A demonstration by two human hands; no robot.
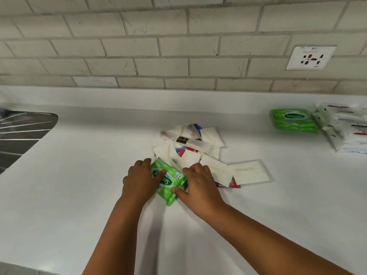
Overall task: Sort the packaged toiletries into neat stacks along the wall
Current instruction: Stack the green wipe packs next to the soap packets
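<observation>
Barely started imo: 2 stacks sit right, a green wipes stack [294, 121] and white sachets [343, 132]. Both the left hand [139, 180] and right hand [198, 183] grip a green plastic wipes pack [168, 181] beside the messy white packet pile [198, 153] mid-counter.

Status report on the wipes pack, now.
Left hand and right hand both grip green wipes pack at pile's near edge. Matching green stack waits far right by wall. Loose white packets behind; path right open.

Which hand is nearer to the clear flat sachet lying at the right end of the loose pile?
The right hand. It sits just left of the clear flat sachet, gripping the green wipes packet. The left hand grips that packet's far side, farther away.
</observation>
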